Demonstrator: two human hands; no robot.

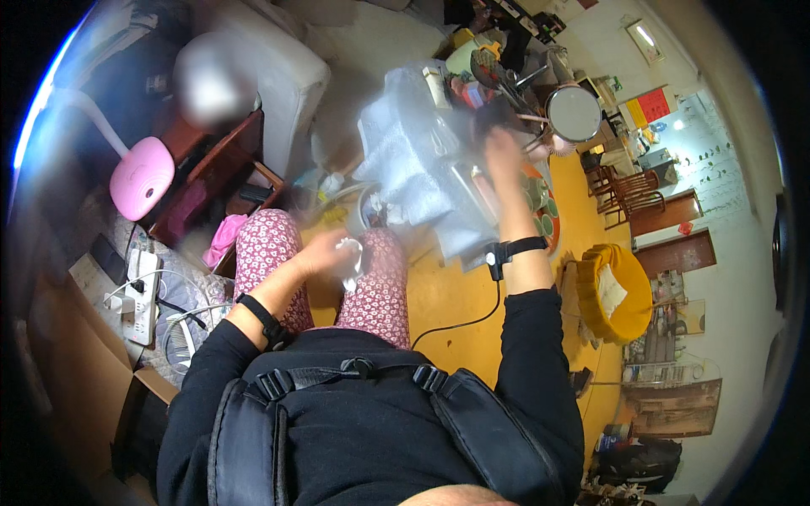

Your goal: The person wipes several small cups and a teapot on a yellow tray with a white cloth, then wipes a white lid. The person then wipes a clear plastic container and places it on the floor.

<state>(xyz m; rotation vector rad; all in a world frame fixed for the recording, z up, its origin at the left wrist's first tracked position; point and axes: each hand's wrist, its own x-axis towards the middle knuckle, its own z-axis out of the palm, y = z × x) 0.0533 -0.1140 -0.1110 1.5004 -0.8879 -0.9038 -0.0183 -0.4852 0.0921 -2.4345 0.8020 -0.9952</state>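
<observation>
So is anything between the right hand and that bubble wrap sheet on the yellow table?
Nothing visible. The right hand is raised, motion-blurred, just over the right part of the bubble wrap sheet; contact can't be told. The left hand holds a white tissue over the lap.

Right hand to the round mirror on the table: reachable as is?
Probably yes. The right hand is raised over the clear plastic wrap, close to the round mirror, with only a few utensil handles between them. The hand is blurred, so its grip is unclear.
</observation>
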